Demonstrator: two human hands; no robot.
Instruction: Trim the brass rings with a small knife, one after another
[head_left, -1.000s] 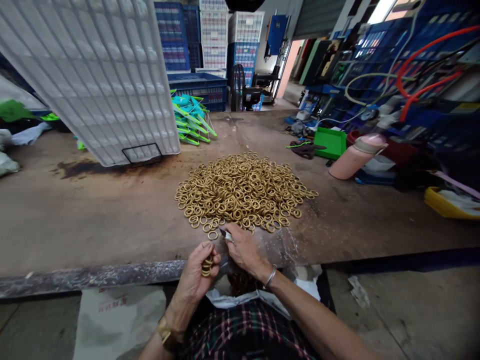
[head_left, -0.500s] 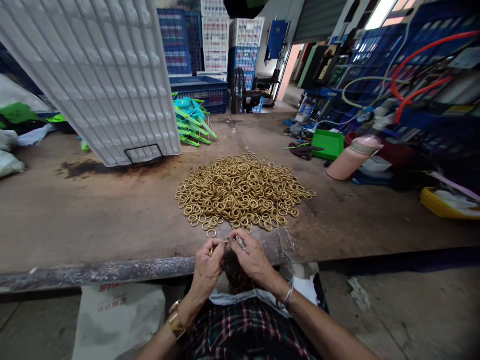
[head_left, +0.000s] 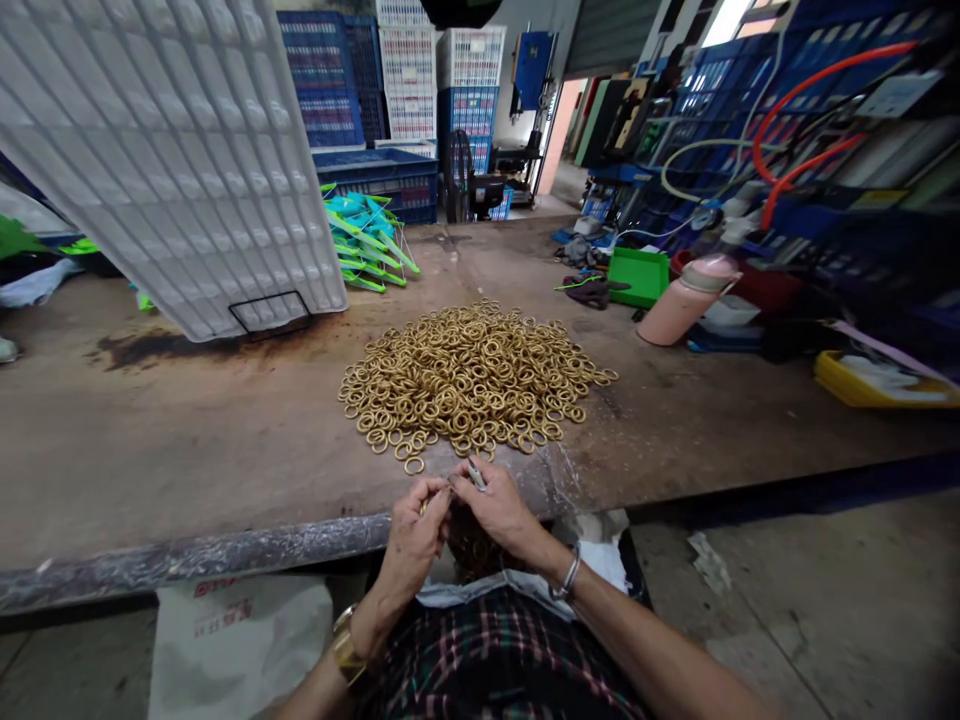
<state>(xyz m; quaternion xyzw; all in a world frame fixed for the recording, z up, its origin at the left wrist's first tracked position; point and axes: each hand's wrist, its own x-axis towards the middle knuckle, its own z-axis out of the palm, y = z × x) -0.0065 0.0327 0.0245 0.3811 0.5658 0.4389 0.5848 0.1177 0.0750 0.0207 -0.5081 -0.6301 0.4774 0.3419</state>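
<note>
A wide heap of gold-coloured rings (head_left: pixel 472 375) lies on the brown table (head_left: pixel 247 450). Just in front of the heap, at the table's near edge, my two hands meet at the fingertips. My left hand (head_left: pixel 420 520) is closed, with a gold ring partly showing between its thumb and fingers. My right hand (head_left: pixel 495 505) is closed round a small metal tool (head_left: pixel 477 475), whose tip points up toward the heap. What lies between the fingertips is too small to make out. More rings sit in a dark opening below my hands, over my lap.
A tall white ribbed panel (head_left: pixel 202 160) stands at the left on a wire stand. Green hangers (head_left: pixel 367 240) lie beside it. Toward the right are a green tray (head_left: pixel 637 277), a pink bottle (head_left: pixel 686 300) and a yellow tray (head_left: pixel 877 380). A white sack (head_left: pixel 240 640) hangs below the table edge.
The view has turned slightly to the right, so the table and heap appear shifted left. My hands stay together, and the metal tool in my right hand looks more upright.
</note>
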